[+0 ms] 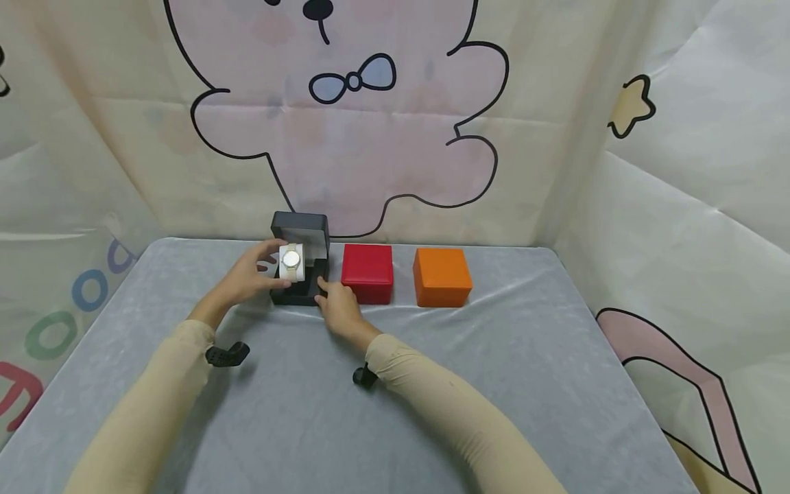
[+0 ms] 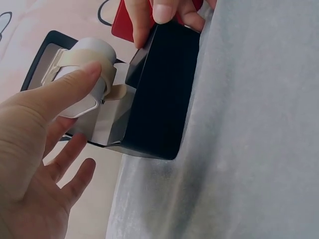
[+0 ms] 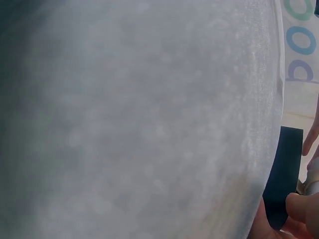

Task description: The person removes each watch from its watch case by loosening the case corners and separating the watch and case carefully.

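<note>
A wristwatch (image 1: 291, 259) with a pale strap is wrapped round a white cushion (image 2: 97, 47). My left hand (image 1: 249, 273) holds the cushion between thumb and fingers, just above the base of an open black watch box (image 1: 299, 297). In the left wrist view the thumb lies over the strap, and the other fingers are spread below. My right hand (image 1: 341, 309) grips the right front corner of the box, thumb and fingers on its wall. The box's lid (image 1: 300, 221) stands raised at the back, pale inside. In the right wrist view only part of the box and some fingers show.
A red box (image 1: 367, 274), lid down, stands right of the black box. Farther right is an orange box (image 1: 442, 277), also closed. A grey cloth covers the table (image 1: 296, 412). Behind it hangs a printed curtain (image 1: 395, 158), close to the boxes.
</note>
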Available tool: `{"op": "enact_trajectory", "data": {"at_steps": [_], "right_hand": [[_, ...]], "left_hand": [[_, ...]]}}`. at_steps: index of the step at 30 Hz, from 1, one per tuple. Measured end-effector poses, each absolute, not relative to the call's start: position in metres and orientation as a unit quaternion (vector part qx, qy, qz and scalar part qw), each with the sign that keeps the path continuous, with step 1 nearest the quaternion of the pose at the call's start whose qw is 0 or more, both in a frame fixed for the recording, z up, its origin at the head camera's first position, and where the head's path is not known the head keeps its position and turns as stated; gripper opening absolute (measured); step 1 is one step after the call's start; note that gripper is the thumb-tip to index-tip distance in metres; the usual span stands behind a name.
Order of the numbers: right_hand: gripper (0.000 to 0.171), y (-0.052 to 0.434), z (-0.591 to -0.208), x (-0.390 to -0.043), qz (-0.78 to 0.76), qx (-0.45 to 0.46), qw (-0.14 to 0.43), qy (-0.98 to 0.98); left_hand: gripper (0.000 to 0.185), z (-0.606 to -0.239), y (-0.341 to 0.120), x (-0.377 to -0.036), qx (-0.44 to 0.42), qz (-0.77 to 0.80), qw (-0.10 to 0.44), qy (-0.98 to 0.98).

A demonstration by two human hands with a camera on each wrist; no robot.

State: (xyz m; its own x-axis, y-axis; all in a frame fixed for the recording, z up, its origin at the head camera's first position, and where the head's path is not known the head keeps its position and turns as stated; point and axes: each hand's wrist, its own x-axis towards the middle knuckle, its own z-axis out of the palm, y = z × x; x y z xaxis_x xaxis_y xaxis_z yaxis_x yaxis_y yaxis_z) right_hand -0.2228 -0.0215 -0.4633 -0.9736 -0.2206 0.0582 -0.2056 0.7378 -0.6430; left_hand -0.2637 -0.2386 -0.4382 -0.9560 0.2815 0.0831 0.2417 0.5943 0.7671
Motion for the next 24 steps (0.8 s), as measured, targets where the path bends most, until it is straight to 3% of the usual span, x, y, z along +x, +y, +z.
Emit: {"op": "enact_trajectory", "data": {"at_steps": [24], "right_hand": [[0.045, -0.023, -0.464, -0.225, -0.347, -0.109, 0.016, 0.931]], "left_hand": [[0.085, -0.433, -0.243, -0.241, 0.169, 0.433, 0.011, 0.885]]}}
